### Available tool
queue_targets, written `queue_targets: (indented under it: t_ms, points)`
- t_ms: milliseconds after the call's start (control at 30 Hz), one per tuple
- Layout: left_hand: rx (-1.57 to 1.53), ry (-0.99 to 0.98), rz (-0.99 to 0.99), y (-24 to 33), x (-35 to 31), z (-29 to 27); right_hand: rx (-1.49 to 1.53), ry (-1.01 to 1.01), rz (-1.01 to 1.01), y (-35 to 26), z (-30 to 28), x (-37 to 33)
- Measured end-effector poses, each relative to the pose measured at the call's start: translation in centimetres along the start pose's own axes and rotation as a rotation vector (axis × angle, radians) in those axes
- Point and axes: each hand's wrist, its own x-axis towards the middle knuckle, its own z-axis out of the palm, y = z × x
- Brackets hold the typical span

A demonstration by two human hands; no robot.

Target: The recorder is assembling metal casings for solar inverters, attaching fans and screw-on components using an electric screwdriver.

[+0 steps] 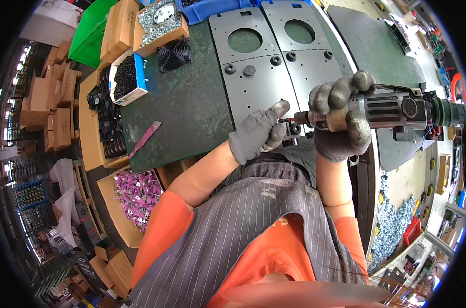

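My right hand [346,118], in a grey glove, is wrapped round a power screwdriver [392,109] held level, its tip pointing left. Close to that tip, my gloved left hand [258,132] is closed in a pinch at the near edge of a metal panel; what its fingers hold is too small to make out. A small black fitting [293,129] shows just under the driver's tip. The left grey panel [256,90] and the right grey panel [311,66] lie side by side, each with a large round hole. Black round feet [275,60] sit on both.
On the dark green bench [192,113] lie a purple strip [145,138] and a black fan guard [174,54]. Left stand a box of black screws [125,79], a carton of fans [109,120] and a box of purple-tagged parts [138,197]. A blue bin [204,13] stands behind.
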Motion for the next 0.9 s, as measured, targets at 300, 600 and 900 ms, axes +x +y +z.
queue_targets:
  t_ms: [300, 600, 900]
  points:
    - [0.588, 0.214, -0.113, -5.0, 5.2, -3.8, -0.097, 0.129, -0.07, -0.7, -0.7, 0.0]
    - [-0.355, -0.402, -0.399, -6.5, 2.3, -5.7, -0.187, 0.068, 0.065, -0.2, -0.4, -1.5]
    - [-0.066, -0.151, -0.304, -5.6, -2.2, -4.5, -0.232, 0.088, 0.2, 1.8, 1.7, -1.9]
